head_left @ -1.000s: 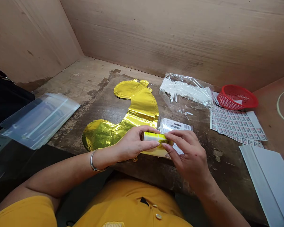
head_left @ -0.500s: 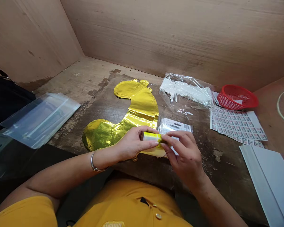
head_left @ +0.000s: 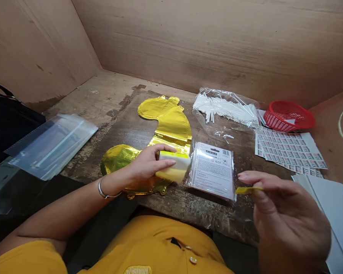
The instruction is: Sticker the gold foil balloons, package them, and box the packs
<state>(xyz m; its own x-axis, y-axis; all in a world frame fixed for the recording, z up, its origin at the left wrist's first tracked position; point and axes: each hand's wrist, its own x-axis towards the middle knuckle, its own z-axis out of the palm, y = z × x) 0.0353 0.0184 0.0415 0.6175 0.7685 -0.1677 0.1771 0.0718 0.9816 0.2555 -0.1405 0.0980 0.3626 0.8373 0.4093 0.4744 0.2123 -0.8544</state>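
My left hand is closed around a yellow-and-white label sheet, curved or folded, above the lower part of a flat gold foil balloon. Between the thumb and fingers of my right hand is a small yellow sticker, pinched by one end and held out to the left. A stack of clear plastic packs with a printed white card lies on the table between my hands. The sticker's tip is close to the packs' lower right corner; whether it touches them I cannot tell.
Behind the packs lies a clear bag of white sticks. A red basket, printed sticker sheets and white sheets are to the right. Clear plastic sleeves lie left, beside a black bag. Wooden panels enclose the table.
My right hand has pulled away from the label sheet toward the right with a yellow sticker in its fingers. My left hand has shifted slightly left, and the packs are now uncovered.
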